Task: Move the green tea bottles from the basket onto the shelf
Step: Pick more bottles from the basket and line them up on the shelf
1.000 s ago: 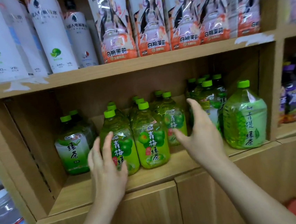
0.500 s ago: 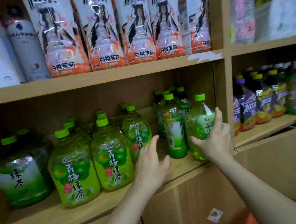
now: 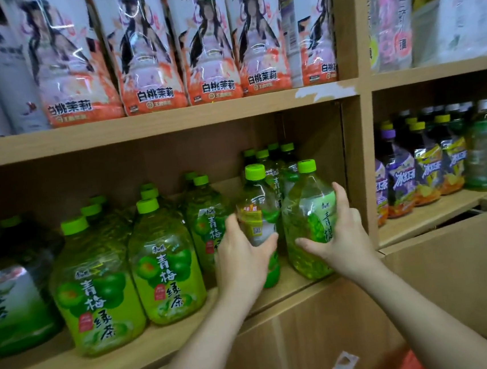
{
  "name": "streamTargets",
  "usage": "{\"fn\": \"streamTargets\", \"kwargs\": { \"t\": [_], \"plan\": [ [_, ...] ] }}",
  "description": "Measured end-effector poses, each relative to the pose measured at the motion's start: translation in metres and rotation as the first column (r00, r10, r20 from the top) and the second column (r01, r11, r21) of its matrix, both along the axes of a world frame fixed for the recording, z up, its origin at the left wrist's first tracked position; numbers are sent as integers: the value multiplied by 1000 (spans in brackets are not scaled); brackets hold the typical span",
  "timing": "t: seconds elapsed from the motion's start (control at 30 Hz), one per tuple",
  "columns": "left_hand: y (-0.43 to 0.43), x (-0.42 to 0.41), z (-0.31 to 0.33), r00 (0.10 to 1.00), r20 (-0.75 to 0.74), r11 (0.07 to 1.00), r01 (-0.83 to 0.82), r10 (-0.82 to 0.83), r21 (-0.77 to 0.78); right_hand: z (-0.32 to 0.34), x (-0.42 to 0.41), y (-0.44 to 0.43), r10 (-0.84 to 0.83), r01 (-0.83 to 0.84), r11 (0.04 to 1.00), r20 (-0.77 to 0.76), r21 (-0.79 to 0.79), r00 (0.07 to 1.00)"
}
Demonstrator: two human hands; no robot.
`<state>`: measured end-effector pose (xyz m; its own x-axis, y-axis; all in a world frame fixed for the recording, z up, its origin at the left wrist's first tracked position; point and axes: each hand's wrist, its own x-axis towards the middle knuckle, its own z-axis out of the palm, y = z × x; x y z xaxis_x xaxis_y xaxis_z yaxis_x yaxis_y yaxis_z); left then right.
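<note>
Several green tea bottles with green caps stand on the wooden shelf point(image 3: 290, 287). My left hand point(image 3: 243, 258) wraps around a slim green tea bottle point(image 3: 257, 201) near the shelf's right end. My right hand point(image 3: 339, 234) grips the wide green tea bottle point(image 3: 307, 208) beside it, close to the shelf's right wall. Both bottles stand upright on the shelf board. Two plum green tea bottles point(image 3: 98, 290) point(image 3: 167, 266) stand at the front left. Only an orange-red corner of the basket point(image 3: 414, 364) shows at the bottom right.
A shelf above holds peach tea packs point(image 3: 150, 59). The right compartment holds purple and yellow iced tea bottles point(image 3: 425, 167). A large dark green tea bottle point(image 3: 9, 296) stands at far left. Closed wooden cabinet doors point(image 3: 296, 343) lie below the shelf.
The view has swung right. Both hands moved from the middle of the shelf to its right end and closed on the two bottles there.
</note>
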<state>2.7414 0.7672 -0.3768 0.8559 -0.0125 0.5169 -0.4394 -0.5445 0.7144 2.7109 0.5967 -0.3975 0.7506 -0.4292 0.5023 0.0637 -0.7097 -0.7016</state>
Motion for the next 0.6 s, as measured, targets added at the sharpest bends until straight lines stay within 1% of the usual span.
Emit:
{"fn": "streamTargets", "kwargs": {
  "t": [0.07, 0.13, 0.3, 0.43, 0.53, 0.6],
  "plan": [
    [22, -22, -4, 998, 62, 1000, 11, -12, 24, 1, 6, 13, 57, -57, 998, -15, -3, 998],
    [39, -34, -8, 996, 94, 1000, 5, -8, 30, 0, 16, 33, 131, -132, 991, -23, -11, 991],
    [73, -39, -13, 996, 81, 999, -46, 46, 3, -5, 39, 87, 291, -292, 956, -35, -6, 956],
    [95, -39, -11, 997, 58, 998, -46, 47, -33, -3, 44, 109, 440, -434, 895, -40, 100, 897],
    [99, -37, -10, 998, 52, 999, -43, 44, -25, -5, 45, 111, 508, -500, 857, -38, 124, 861],
    [98, -33, -10, 998, 34, 999, -42, 43, -30, -2, 42, 105, 581, -562, 803, -52, 197, 812]
  ]
}}
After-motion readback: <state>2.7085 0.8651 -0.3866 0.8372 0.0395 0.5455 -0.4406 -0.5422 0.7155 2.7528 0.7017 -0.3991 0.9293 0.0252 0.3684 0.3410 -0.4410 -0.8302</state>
